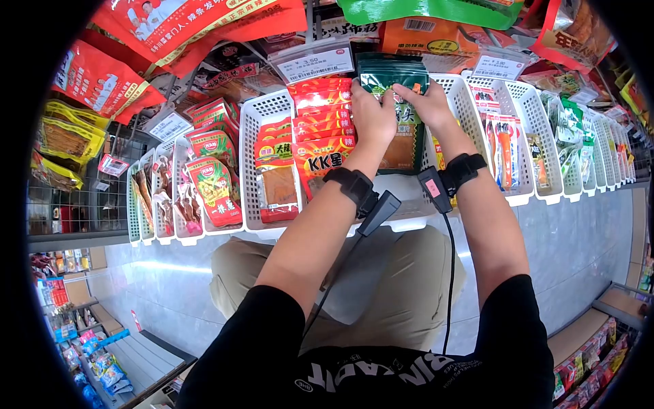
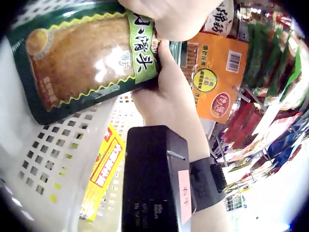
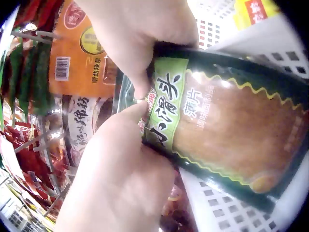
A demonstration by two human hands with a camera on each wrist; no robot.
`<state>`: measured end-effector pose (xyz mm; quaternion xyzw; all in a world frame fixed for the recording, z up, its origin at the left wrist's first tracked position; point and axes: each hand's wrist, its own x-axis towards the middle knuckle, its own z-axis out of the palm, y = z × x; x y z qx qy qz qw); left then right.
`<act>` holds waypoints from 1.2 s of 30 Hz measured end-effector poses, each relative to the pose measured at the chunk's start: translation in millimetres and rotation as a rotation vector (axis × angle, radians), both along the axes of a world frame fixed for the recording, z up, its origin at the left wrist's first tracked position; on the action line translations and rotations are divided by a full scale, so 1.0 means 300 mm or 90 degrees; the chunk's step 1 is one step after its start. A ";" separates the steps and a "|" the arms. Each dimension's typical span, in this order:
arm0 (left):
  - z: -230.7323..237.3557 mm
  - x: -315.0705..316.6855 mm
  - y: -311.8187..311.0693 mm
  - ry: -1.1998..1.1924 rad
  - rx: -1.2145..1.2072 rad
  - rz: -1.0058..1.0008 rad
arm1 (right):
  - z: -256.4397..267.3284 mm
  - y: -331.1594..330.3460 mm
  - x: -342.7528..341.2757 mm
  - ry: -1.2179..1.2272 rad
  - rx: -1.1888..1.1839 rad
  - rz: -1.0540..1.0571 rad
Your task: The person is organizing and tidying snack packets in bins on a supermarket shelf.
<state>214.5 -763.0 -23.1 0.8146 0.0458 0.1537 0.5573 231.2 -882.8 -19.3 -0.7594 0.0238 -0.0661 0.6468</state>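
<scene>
A dark green snack pouch (image 1: pixel 402 153) with a brown see-through front stands upright between both hands, over a white basket (image 1: pixel 403 188). My left hand (image 1: pixel 375 117) grips its upper left side, thumb on the front. On the upper right side my right hand (image 1: pixel 434 108) holds it the same way, with the thumbs nearly meeting across the label. The fingers behind the pouch are hidden. In the left wrist view, the pouch (image 2: pixel 79 60) lies sideways in the picture, its pale green label near the thumbs. The right wrist view shows the pouch (image 3: pixel 236 130) with its front smooth and unopened.
Red snack packets (image 1: pixel 325 146) fill the basket just left of the hands. A yellow packet (image 2: pixel 104 174) lies in the basket to the right. Price tags (image 1: pixel 315 63) and hanging bags (image 1: pixel 429 44) crowd the space above. More baskets (image 1: pixel 507 136) line both sides.
</scene>
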 end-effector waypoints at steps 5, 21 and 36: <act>-0.009 -0.015 -0.013 -0.038 0.062 0.033 | -0.058 0.026 0.002 -0.113 -0.117 -0.083; 0.012 -0.057 -0.002 -0.151 0.065 0.011 | 0.116 0.039 -0.094 0.033 0.219 -0.119; 0.055 0.018 0.025 0.050 0.046 -0.003 | -0.010 0.029 -0.010 -0.076 -0.005 -0.166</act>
